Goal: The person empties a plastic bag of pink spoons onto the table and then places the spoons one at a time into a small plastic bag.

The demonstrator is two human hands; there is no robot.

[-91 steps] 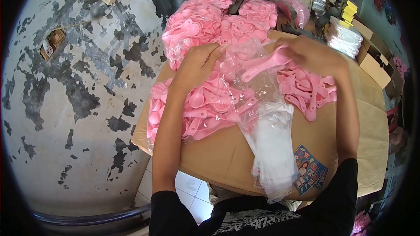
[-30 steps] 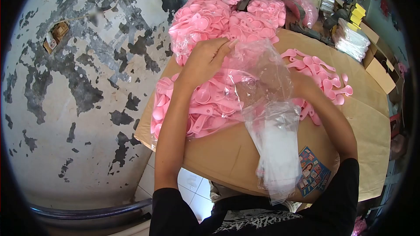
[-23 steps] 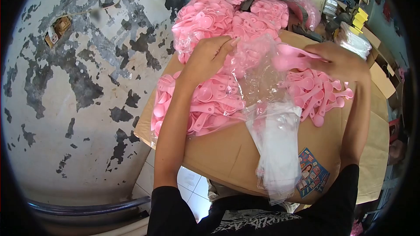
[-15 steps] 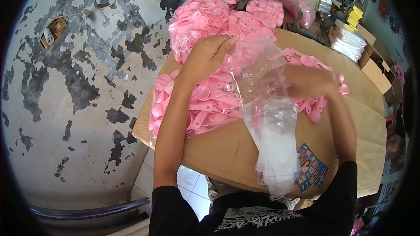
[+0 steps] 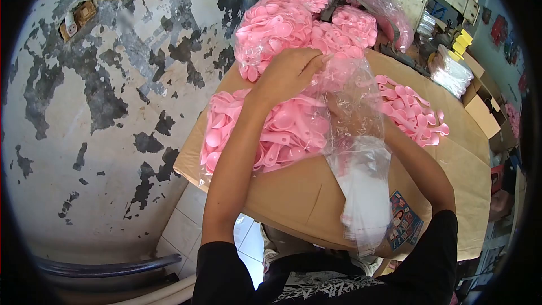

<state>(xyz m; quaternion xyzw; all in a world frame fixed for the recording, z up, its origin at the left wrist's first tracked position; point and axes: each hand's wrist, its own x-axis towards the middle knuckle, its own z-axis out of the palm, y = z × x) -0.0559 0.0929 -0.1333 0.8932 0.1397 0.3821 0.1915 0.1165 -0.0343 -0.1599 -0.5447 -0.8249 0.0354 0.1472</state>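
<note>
My left hand (image 5: 291, 74) is closed, pinching the upper edge of a clear plastic bag (image 5: 361, 93) over the pile. Through the film I see my right hand (image 5: 349, 117), which is behind or inside the bag; its fingers are blurred by the plastic. Left of the bag, a large open bag of pink plastic spoons (image 5: 288, 130) lies under my left forearm. Loose pink spoons (image 5: 407, 110) are spread to the right of my right hand. Below the hands lies a stack of flat clear bags (image 5: 366, 189).
Printed cards (image 5: 404, 223) lie by the stack, near the front edge of the brown-covered table (image 5: 293, 200). Filled bags of pink spoons (image 5: 274, 31) are heaped at the back. A peeling wall (image 5: 113, 135) stands left; a cardboard box (image 5: 483, 110) sits at right.
My right hand has moved left from near the loose spoons to behind or inside the clear bag. My left hand keeps its pinch. The whole view has shifted slightly.
</note>
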